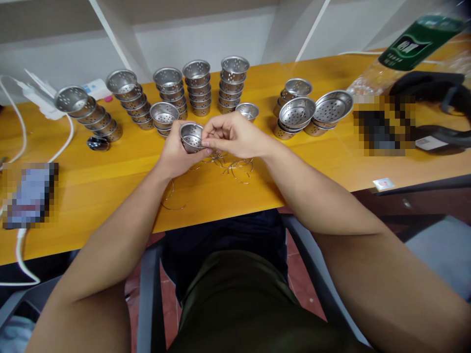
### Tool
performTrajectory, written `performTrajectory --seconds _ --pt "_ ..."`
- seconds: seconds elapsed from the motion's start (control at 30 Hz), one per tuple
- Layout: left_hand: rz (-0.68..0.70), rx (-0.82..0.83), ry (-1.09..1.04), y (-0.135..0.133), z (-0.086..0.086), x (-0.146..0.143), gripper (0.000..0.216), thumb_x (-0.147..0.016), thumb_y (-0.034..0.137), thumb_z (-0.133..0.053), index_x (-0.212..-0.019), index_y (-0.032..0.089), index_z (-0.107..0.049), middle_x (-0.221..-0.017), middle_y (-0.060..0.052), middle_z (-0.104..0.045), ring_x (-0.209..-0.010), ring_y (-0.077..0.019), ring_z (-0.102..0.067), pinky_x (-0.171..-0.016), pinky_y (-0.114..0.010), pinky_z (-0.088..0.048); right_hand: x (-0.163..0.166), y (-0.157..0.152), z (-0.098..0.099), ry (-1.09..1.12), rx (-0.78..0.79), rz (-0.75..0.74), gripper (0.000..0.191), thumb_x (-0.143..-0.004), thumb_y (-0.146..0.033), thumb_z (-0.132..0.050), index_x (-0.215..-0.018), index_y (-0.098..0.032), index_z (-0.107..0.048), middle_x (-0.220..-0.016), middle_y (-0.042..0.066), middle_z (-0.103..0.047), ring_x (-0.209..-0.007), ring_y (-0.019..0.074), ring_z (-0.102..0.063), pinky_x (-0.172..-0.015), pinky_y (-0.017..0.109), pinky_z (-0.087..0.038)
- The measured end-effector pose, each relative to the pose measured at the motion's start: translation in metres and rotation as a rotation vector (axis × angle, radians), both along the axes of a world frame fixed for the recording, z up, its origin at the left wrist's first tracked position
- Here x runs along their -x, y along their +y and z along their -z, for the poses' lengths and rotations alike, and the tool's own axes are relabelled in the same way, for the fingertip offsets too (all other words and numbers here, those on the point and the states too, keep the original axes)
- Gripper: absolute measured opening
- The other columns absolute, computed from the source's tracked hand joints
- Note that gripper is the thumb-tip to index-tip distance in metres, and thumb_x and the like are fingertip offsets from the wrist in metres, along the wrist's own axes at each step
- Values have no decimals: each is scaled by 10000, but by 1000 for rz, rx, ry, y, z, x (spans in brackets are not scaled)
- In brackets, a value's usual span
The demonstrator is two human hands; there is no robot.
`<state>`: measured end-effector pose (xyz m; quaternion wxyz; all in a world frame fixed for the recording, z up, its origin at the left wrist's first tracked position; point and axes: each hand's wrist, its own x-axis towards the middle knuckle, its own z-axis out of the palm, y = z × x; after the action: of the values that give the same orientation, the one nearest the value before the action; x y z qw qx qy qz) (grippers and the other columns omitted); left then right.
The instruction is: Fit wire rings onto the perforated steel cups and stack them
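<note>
Above the yellow wooden table (110, 181), the left hand (176, 157) grips a small perforated steel strainer cup (192, 137) while the right hand (235, 137) pinches at its rim, apparently fitting a thin wire ring (239, 169).

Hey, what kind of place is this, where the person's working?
Probably a small assembly bench in a workshop or home. Stacks of perforated metal cups line the wooden table, loose wire rings lie by the hands, and the left hand holds one cup.
</note>
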<state>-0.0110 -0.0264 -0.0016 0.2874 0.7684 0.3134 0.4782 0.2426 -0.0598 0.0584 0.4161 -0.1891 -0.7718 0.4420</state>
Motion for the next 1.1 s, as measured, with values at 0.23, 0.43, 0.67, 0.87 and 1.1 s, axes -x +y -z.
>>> performTrajectory --seconds 0.23,0.43,0.67,0.87,1.1 --pt "-14 -84 -23 5 3 -4 997 -794 876 -1084 -1448 279 -625 -1275 -79 -799 -1077 -296 -827 -927 -501 -715 0 8 10 20 -53 85 688 -1065 -811 -926 -1270 -180 -741 -938 -5 -673 -795 134 -612 -722 260 -543" --pt "-98 -95 -69 16 6 -1 1066 -730 815 -1156 -1468 256 -627 -1351 -100 -774 -1243 -346 -824 -1074 -549 -718 -6 12 17 -169 -297 307 265 -1226 -409 -734 -1385 -199 -758 -1197 58 -681 -926 161 -634 -818 286 -589" --pt "-56 -113 -34 3 -5 -1 933 -904 838 -1058 -1511 309 -588 -1359 -69 -783 -1159 -267 -838 -1036 -509 -734 -9 9 21 -310 -416 186 448 -1142 -132 -586 -1565 -196 -720 -1497 120 -578 -1141 217 -683 -1053 432 -670" --pt "50 -62 -114 4 2 -3 1167 -769 908 -1118 -1596 368 -497 -1467 -86 -731 -1341 -348 -846 -1078 -487 -740 -4 9 21 -249 -493 203 438 -1146 -367 -789 -1560 -236 -736 -1651 151 -565 -1552 358 -609 -1351 600 -564" --pt "135 -11 -51 0 6 -10 1376 -777 922 -1096 -1782 477 -269 -1823 -121 -494 -1590 -372 -688 -1186 -549 -749 -23 -8 -29 -226 -421 562 716 -1057 -511 -986 -1638 -262 -649 -1692 184 -668 -1551 380 -655 -1352 510 -608"
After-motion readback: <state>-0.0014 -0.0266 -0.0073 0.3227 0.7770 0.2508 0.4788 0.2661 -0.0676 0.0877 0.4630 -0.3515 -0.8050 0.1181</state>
